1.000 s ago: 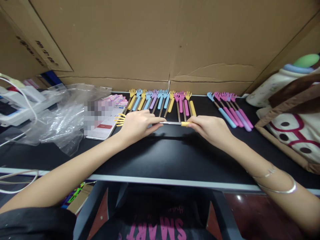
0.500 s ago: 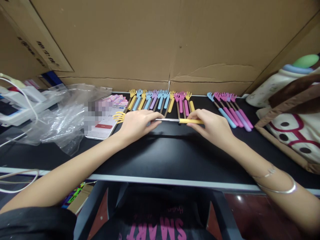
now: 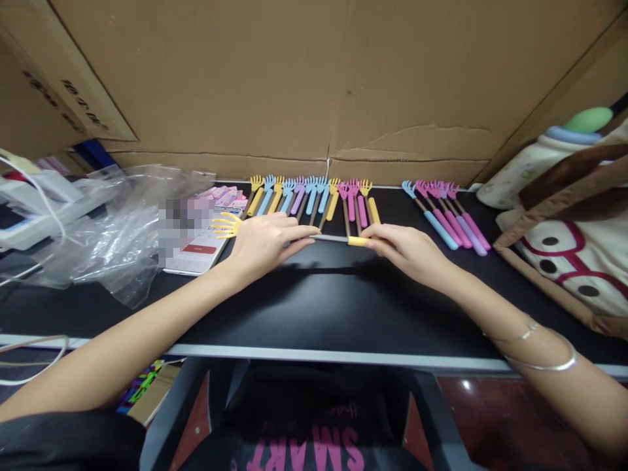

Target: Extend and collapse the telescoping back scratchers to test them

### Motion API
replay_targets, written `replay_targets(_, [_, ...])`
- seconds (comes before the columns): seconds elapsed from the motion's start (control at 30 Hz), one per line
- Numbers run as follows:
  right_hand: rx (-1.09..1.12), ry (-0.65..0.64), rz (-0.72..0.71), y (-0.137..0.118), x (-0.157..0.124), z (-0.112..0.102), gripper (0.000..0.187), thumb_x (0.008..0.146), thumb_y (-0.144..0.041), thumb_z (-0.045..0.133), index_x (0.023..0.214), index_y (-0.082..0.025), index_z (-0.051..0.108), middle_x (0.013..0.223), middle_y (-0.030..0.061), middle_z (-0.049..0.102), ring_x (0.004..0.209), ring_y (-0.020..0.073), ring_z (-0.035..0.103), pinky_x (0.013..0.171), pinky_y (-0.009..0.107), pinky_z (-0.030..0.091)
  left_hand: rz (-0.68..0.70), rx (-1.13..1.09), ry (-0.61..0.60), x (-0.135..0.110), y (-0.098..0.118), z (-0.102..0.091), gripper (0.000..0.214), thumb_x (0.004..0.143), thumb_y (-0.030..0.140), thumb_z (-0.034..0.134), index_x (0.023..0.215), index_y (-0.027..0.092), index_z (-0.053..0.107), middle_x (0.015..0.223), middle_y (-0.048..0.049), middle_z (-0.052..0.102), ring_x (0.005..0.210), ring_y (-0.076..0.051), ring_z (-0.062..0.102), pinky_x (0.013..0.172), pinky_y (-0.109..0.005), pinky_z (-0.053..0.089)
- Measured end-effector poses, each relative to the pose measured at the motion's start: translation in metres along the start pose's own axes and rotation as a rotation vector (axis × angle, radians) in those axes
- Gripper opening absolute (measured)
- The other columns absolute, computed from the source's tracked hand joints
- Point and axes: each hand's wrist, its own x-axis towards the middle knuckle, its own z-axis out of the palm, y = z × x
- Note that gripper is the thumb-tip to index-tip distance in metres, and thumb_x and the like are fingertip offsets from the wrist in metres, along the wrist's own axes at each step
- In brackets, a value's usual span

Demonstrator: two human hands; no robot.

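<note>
A yellow back scratcher with a metal rod is held level above the black desk, between my two hands. My left hand is closed around its claw end, and the yellow claw sticks out past the hand on the left. The fingers of my right hand pinch the yellow handle, most of which they hide. Behind my hands lies a row of back scratchers in yellow, blue, purple and pink, claws pointing away. A smaller group of back scratchers, blue, pink and purple, lies to the right.
Left of the row are a phone and a crumpled clear plastic bag. White devices with cables stand at the far left. A fabric bag and a bottle stand at right. Cardboard walls the back.
My right hand has shifted its grip along the yellow handle toward the rod, covering more of it. The claw has turned slightly and its prongs show more. The view has moved a little.
</note>
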Motion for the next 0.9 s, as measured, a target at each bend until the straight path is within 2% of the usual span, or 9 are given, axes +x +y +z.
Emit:
replay_targets(0.1, [0.116, -0.085, 0.06, 0.0008, 0.0017, 0.0007, 0.036, 0.094, -0.044, 0.032, 0.085, -0.02, 0.058, 0.064, -0.0007, 0.054, 0.057, 0.0115, 0.049, 0.056, 0.022, 0.033, 0.046, 0.024, 0.013, 0.0008, 0.0002, -0.0002, 0.029, 0.095, 0.039, 0.046, 0.1, 0.025, 0.071, 0.068, 0.0007, 0.065, 0.064, -0.012, 0.056, 0.052, -0.026, 0.029])
replay_targets(0.2, [0.098, -0.069, 0.08, 0.0, 0.0019, 0.0019, 0.037, 0.094, -0.044, 0.031, 0.082, -0.02, 0.057, 0.064, -0.0003, 0.055, 0.056, 0.0112, 0.05, 0.055, 0.022, 0.032, 0.039, 0.031, -0.001, 0.0003, 0.0017, 0.0, 0.027, 0.095, 0.038, 0.047, 0.1, 0.026, 0.07, 0.069, 0.0009, 0.066, 0.065, -0.012, 0.058, 0.053, -0.025, 0.031])
replay_targets(0.3, [0.003, 0.01, 0.07, -0.0019, 0.0006, 0.0023, 0.03, 0.093, -0.043, 0.037, 0.09, -0.021, 0.057, 0.068, -0.0009, 0.06, 0.058, 0.0113, 0.053, 0.055, 0.022, 0.032, -0.02, 0.029, -0.03, -0.0003, 0.0043, -0.0007, 0.026, 0.094, 0.038, 0.047, 0.099, 0.026, 0.069, 0.076, 0.0014, 0.069, 0.069, -0.012, 0.061, 0.052, -0.025, 0.031])
replay_targets(0.43, [-0.163, 0.189, -0.037, -0.0033, -0.001, 0.0006, 0.022, 0.087, -0.042, 0.052, 0.094, -0.021, 0.056, 0.083, 0.001, 0.066, 0.068, 0.0128, 0.058, 0.06, 0.023, 0.036, -0.085, -0.016, -0.079, -0.0003, 0.0054, -0.0014, 0.026, 0.095, 0.039, 0.044, 0.101, 0.025, 0.066, 0.088, 0.0031, 0.071, 0.076, -0.012, 0.065, 0.052, -0.024, 0.032])
replay_targets(0.57, [-0.256, 0.27, -0.131, -0.0016, -0.001, -0.0003, 0.024, 0.09, -0.042, 0.048, 0.089, -0.02, 0.058, 0.083, 0.0027, 0.066, 0.07, 0.0135, 0.058, 0.063, 0.024, 0.036, -0.08, -0.026, -0.091, -0.0011, 0.0021, 0.0006, 0.031, 0.097, 0.042, 0.04, 0.105, 0.027, 0.066, 0.087, 0.0019, 0.071, 0.075, -0.013, 0.065, 0.052, -0.024, 0.032])
replay_targets(0.73, [-0.289, 0.236, -0.148, 0.0017, 0.0004, 0.0017, 0.033, 0.094, -0.044, 0.039, 0.088, -0.02, 0.062, 0.077, 0.0027, 0.066, 0.067, 0.0133, 0.057, 0.061, 0.025, 0.034, -0.071, -0.002, -0.063, -0.0025, 0.0005, 0.0014, 0.035, 0.097, 0.044, 0.039, 0.106, 0.03, 0.069, 0.075, 0.0004, 0.068, 0.065, -0.012, 0.062, 0.049, -0.025, 0.029])
replay_targets(0.9, [-0.209, 0.094, -0.084, 0.0021, 0.001, 0.005, 0.031, 0.096, -0.035, 0.036, 0.085, -0.022, 0.062, 0.07, -0.001, 0.065, 0.057, 0.0108, 0.053, 0.059, 0.024, 0.033, -0.041, 0.013, -0.036, -0.0021, 0.0032, 0.0012, 0.031, 0.095, 0.043, 0.043, 0.103, 0.03, 0.07, 0.07, 0.0011, 0.066, 0.064, -0.011, 0.061, 0.048, -0.025, 0.029])
